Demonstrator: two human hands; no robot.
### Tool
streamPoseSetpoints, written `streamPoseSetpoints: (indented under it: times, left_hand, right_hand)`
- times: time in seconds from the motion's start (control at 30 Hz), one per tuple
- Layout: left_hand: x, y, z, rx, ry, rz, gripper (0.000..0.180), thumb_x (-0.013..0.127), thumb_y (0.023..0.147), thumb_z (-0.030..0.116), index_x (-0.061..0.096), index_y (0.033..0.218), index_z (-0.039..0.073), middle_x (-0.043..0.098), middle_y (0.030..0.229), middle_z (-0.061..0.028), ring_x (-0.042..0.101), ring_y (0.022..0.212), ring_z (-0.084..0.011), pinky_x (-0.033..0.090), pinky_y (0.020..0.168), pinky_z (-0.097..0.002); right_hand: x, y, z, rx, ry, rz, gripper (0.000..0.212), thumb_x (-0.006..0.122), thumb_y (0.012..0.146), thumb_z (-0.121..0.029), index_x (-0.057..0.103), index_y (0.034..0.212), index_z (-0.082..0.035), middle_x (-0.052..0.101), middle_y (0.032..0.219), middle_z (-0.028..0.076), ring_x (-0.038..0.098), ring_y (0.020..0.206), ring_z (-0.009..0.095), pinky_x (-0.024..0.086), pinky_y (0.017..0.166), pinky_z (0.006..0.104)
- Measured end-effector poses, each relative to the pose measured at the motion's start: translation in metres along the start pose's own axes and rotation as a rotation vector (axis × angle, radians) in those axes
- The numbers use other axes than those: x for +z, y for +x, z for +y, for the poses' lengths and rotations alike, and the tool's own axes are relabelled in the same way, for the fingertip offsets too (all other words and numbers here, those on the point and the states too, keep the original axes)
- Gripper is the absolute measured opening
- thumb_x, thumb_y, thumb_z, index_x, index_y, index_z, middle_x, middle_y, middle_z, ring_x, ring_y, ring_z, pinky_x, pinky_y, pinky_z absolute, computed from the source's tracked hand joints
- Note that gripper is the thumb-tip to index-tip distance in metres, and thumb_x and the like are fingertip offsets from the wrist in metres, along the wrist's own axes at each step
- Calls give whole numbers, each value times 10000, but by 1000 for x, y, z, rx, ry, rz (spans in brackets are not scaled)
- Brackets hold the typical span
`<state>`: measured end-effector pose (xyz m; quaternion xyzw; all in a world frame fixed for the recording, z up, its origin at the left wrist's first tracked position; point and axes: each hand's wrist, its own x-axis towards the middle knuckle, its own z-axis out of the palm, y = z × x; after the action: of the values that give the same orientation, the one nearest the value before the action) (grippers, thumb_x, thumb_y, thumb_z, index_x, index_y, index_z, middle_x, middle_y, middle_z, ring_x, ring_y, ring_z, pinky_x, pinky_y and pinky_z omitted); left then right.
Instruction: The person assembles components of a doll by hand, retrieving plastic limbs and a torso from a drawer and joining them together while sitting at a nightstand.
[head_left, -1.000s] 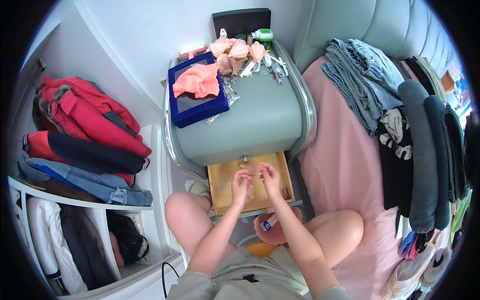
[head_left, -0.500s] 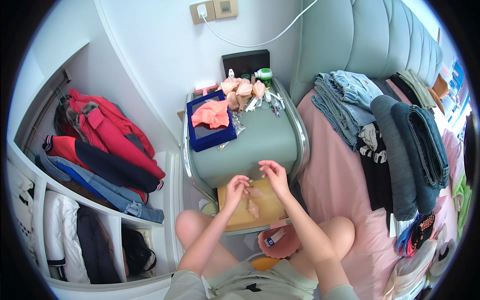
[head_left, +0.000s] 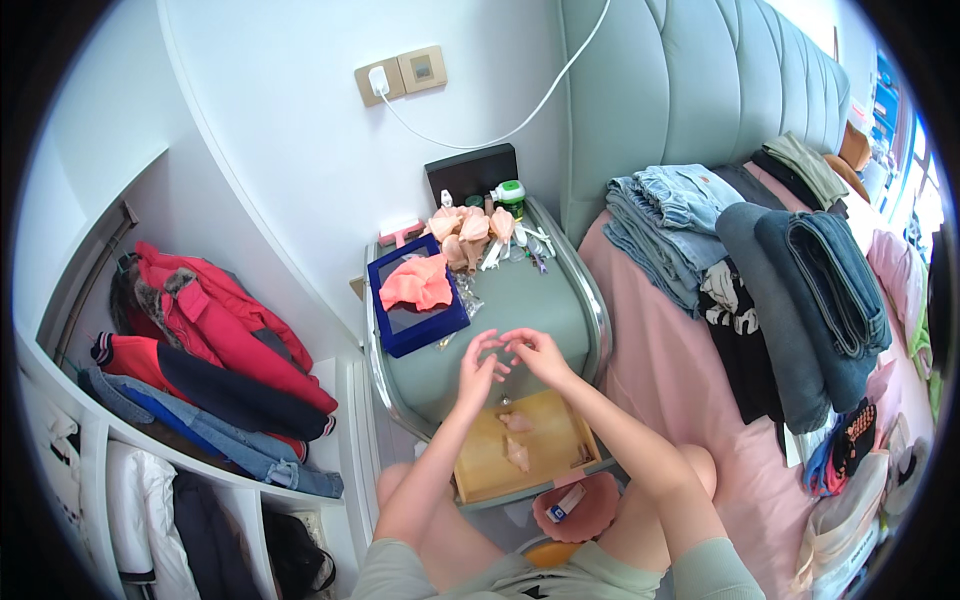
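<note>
My left hand (head_left: 481,366) and my right hand (head_left: 536,357) hover close together over the front of the grey-green nightstand (head_left: 520,300). The left hand's fingers are spread, while those of the right are loosely bent and apart. I see nothing held in either one. Below them is the pulled-out drawer (head_left: 480,478), with a yellowish wooden inside. Two small pale pink folded pieces lie in it, an upper piece (head_left: 515,420) and a lower piece (head_left: 517,455). On the nightstand's top, a coral-pink crumpled cloth (head_left: 418,283) rests in a dark blue box (head_left: 430,338).
Behind the box sit several pinkish folded pieces (head_left: 472,228), a green-and-white bottle (head_left: 509,197) and a black panel (head_left: 468,170). A pink scalloped bowl (head_left: 597,520) stands below the drawer. Folded jeans (head_left: 840,290) lie on the pink bed at right; an open wardrobe with coats (head_left: 215,320) is at left.
Both hands have moved forward from above the drawer to the nightstand's front edge and come closer together. The view has shifted, showing more of the drawer.
</note>
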<state>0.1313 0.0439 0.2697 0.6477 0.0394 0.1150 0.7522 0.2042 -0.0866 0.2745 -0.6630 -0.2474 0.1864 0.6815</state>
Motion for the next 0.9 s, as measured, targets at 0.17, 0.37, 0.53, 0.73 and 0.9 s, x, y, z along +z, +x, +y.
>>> streamPoseSetpoints:
  times: [0.17, 0.37, 0.53, 0.73, 0.9]
  left_hand:
    - [6, 28, 4, 33, -23, 33, 553, 419, 828, 2, 243, 1338, 123, 373, 1260, -114, 570, 666, -114, 451, 459, -192]
    - [4, 53, 13, -8, -95, 0, 641, 431, 838, 55, 108, 1384, 142, 337, 1310, -88, 574, 692, -125, 377, 432, -179]
    - [8, 67, 29, -116, -294, -19, 642, 400, 855, 88, 42, 1388, 106, 216, 1394, -61, 570, 818, -163, 370, 512, -221]
    - [3, 95, 11, -107, -231, 48, 684, 410, 842, 66, 2, 1389, 120, 167, 1421, -68, 572, 891, -171, 376, 510, -217]
    - [1, 96, 11, -73, -192, 48, 742, 408, 838, 56, -84, 1380, 177, 153, 1425, -81, 579, 910, -188, 403, 504, -212]
  right_hand:
    - [6, 36, 0, -20, 56, 17, 242, 456, 813, -21, 561, 1031, -9, 569, 885, 50, 538, 712, 94, 459, 633, 213]
    - [8, 82, -6, -102, -4, 94, 256, 458, 791, -4, 565, 1024, -12, 568, 820, 34, 543, 655, 90, 454, 601, 210]
    - [3, 123, -13, -171, 12, 144, 285, 448, 780, 0, 563, 1040, -29, 533, 847, 34, 553, 653, 97, 453, 599, 206]
    - [2, 155, -27, -177, -118, 172, 379, 495, 773, -26, 497, 1146, -96, 520, 902, 47, 594, 661, 128, 459, 598, 226]
    - [4, 169, -39, -274, -570, 200, 408, 512, 755, -123, 482, 1160, -161, 544, 1011, 108, 596, 752, 260, 477, 678, 355]
